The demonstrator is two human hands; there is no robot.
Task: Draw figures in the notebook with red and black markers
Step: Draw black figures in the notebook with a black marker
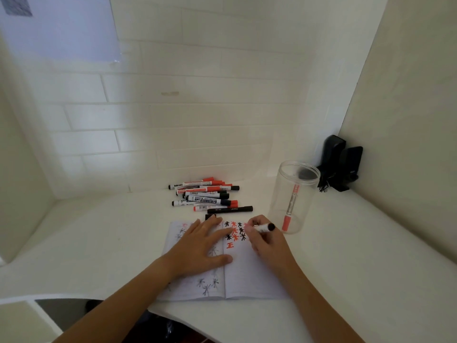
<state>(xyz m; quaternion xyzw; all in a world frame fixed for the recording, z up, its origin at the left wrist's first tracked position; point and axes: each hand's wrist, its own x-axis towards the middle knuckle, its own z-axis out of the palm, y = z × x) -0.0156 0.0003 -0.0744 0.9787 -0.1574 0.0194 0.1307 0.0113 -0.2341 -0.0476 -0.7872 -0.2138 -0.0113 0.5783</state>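
An open notebook [247, 276] lies on the white table [358, 256] in front of me. Its right page carries rows of red and black star figures [235, 231] and one red figure below them. My left hand [200, 246] lies flat on the left page, fingers spread, holding the notebook down. My right hand [265, 241] grips a marker with a black end [265, 227], its tip down at the right end of the star rows. A black cap [210, 216] lies just beyond the notebook's top edge.
A pile of several red and black whiteboard markers [210, 195] lies behind the notebook. A clear plastic jar [293, 196] holding one red marker stands to the right. A black device [341, 164] sits in the back right corner. Walls enclose the table on three sides.
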